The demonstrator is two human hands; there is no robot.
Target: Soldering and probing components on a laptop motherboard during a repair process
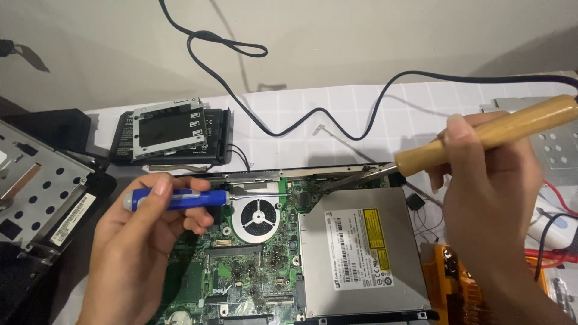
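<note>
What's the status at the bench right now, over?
Left hand grips blue screwdriver, tip by fan. Right hand holds wooden-handled soldering iron, tip at circuit board edge. Optical drive alongside; black cable behind.

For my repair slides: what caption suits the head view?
Left hand holds a blue-handled screwdriver, right hand a wooden-handled soldering iron, over a green laptop motherboard.

We saw a plain pale wall (337,36) behind the counter (301,105), its white checked cloth evenly lit from above.
</note>
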